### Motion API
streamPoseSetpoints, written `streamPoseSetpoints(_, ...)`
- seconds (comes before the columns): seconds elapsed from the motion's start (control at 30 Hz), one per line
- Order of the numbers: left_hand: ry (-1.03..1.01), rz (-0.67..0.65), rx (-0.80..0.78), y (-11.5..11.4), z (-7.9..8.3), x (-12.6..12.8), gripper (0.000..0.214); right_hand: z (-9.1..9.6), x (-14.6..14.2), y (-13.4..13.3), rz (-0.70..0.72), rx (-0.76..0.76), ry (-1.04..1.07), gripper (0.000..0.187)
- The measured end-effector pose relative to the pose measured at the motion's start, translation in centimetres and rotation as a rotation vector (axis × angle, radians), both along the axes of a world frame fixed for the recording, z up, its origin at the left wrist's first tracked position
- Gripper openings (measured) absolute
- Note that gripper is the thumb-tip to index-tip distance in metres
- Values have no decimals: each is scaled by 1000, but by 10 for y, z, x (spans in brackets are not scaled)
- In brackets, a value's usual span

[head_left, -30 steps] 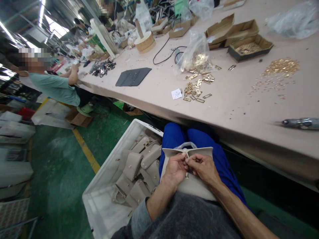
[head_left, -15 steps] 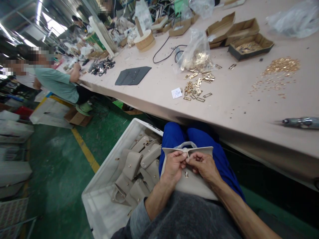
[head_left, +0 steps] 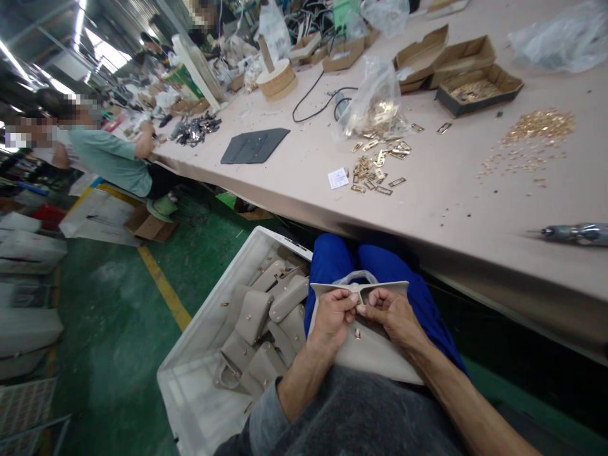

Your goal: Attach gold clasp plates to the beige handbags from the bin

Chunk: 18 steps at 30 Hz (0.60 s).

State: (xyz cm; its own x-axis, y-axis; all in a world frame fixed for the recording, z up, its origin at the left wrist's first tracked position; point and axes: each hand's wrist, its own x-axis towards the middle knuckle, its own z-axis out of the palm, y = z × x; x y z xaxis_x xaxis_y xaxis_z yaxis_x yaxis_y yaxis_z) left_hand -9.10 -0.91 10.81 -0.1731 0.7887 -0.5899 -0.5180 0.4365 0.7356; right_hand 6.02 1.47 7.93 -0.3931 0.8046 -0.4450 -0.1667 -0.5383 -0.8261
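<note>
A beige handbag (head_left: 375, 354) lies across my lap, with a small metal fitting (head_left: 358, 334) on its front and a pale, plastic-wrapped handle (head_left: 357, 276) at its far edge. My left hand (head_left: 335, 316) pinches the bag's flap near the middle. Close beside it, my right hand (head_left: 387, 311) has thumb and fingers pressed together at the same spot. Both sets of fingertips almost meet there, and any small part between them is hidden.
At my left a white bin (head_left: 190, 380) holds several beige bags (head_left: 254, 313). On the table (head_left: 294, 183) lie gold metal plates (head_left: 375, 168), a pile of tiny gold pieces (head_left: 541, 126), an open box (head_left: 479, 92) and a screwdriver-like tool (head_left: 577, 234). A co-worker (head_left: 109, 155) sits farther left.
My right fingers have shifted slightly at the flap's middle. The bag stays on my lap, and the whole view has moved a little.
</note>
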Motion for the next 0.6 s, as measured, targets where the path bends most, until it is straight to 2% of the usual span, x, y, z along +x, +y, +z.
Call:
streamPoseSetpoints(0.2, 11, -8, -10, 1, 1, 0, 38, 3, 0, 2, 33, -23, 33, 49)
streamPoseSetpoints(0.37, -4, -5, -4, 1, 0, -1, 39, 7, 0, 4, -17, -45, 60, 51)
streamPoseSetpoints(0.47, -17, -4, -12, 2, -1, -1, 40, 12, -1, 5, 2, -72, 80, 55)
streamPoseSetpoints(0.6, -24, 1, -15, 3, -2, -1, 40, 12, -2, 5, 2, -36, 31, 53)
